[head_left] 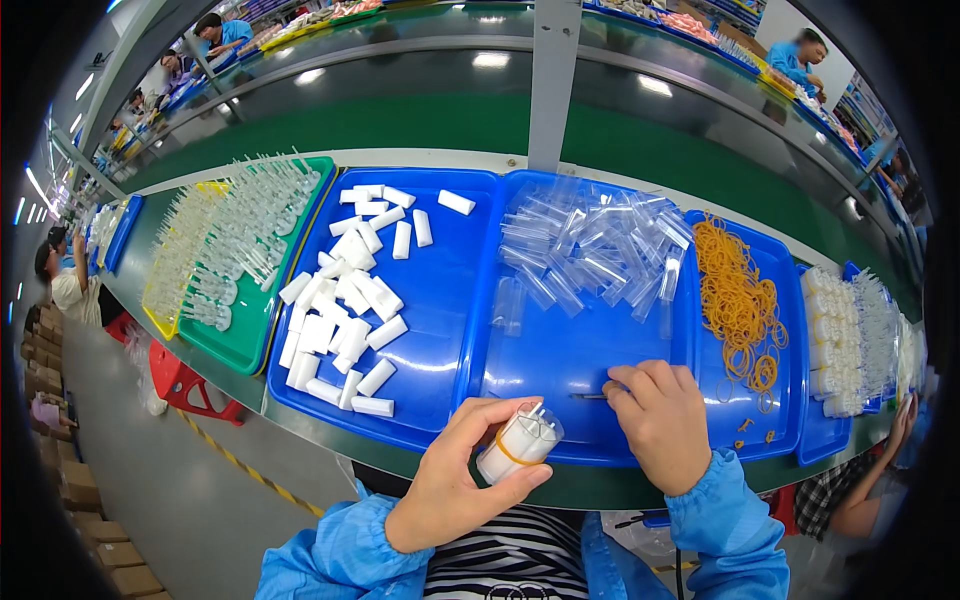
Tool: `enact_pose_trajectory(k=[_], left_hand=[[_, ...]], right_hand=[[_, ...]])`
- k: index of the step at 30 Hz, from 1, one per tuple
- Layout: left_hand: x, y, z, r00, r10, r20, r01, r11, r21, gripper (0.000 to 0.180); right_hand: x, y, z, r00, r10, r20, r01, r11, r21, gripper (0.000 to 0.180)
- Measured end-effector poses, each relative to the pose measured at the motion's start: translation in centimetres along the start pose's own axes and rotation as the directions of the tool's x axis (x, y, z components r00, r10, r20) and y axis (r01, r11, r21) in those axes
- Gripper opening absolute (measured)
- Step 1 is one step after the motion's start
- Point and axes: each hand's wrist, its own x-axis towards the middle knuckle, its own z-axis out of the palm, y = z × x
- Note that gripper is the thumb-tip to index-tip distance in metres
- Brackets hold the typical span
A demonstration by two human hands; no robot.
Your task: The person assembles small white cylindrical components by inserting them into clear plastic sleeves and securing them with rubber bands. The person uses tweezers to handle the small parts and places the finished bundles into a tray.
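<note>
My left hand (455, 475) is closed round a short bundle (515, 450) of white pieces with clear plastic about it. An orange rubber band circles the bundle, and its open end faces up. Over the near part of the middle blue tray (560, 355), my right hand (662, 425) has its fingers curled in a pinch on a thin metal tool (588, 396), whose tip points left. Its other end is hidden in the hand. Beyond the hands, clear plastic sleeves (590, 240) are heaped in that tray.
White cylinders (345, 300) lie in the blue tray on the left. Orange rubber bands (735, 300) fill part of the right one. A green tray (290, 270) holds clear stemmed parts. White parts (835, 340) stand far right. A grey post (553, 90) rises behind the trays.
</note>
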Motion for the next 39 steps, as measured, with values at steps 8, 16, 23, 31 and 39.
enact_pose_trajectory(k=[8, 16, 23, 31, 39], left_hand=[[-0.5, 0.4, 1.2, 0.994, -0.107, 0.024, 0.11, 0.97, -0.216, 0.057], [-0.4, -0.3, 0.9, 0.993, -0.058, 0.101, 0.061, 0.998, -0.028, 0.061], [-0.6, -0.1, 1.1, 0.99, -0.091, 0.103, 0.102, 0.99, -0.101, 0.06], [-0.3, 0.2, 1.3, 0.993, -0.076, 0.089, 0.079, 0.996, -0.039, 0.061], [-0.3, -0.1, 1.2, 0.996, -0.075, 0.048, 0.076, 0.997, -0.009, 0.06]], right_hand=[[2.1, -2.1, -3.1, 0.736, 0.676, 0.023, -0.141, 0.12, 0.983, 0.012], [1.8, -4.4, -3.3, 0.825, 0.559, 0.08, -0.133, 0.054, 0.99, 0.02], [2.0, -4.6, -3.2, 0.845, 0.524, 0.107, -0.144, 0.031, 0.989, 0.019], [1.7, -5.8, -3.0, 0.803, 0.592, 0.07, -0.141, 0.074, 0.987, 0.015], [1.7, -5.3, -4.9, 0.937, 0.312, -0.16, -0.132, 0.736, 0.664, 0.014]])
